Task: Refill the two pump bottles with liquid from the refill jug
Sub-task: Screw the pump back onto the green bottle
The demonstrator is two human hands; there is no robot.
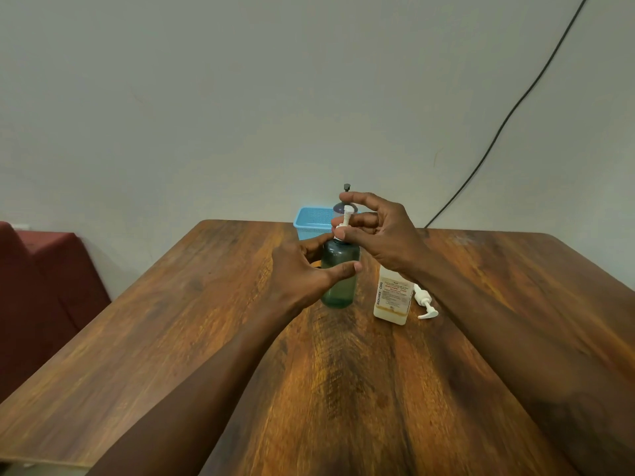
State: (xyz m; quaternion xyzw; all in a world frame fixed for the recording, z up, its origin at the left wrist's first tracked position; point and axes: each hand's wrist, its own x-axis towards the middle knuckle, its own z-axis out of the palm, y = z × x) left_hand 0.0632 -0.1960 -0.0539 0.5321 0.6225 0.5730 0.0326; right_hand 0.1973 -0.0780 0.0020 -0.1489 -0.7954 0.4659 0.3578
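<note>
Left hand (302, 269) fingers curl round green bottle (338, 286) to steady it. Right hand (381, 235) fingers pinch its pump (345, 221), maybe to twist. Other pump (426, 302) lies right of fingers.

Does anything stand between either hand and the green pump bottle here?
Nothing visible does. The left hand grips the green bottle, the right hand pinches its white pump; the white bottle stands apart at their right.

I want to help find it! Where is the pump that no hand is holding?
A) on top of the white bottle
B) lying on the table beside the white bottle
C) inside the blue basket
B: the loose pump lies flat on the table beside the white bottle.
</note>
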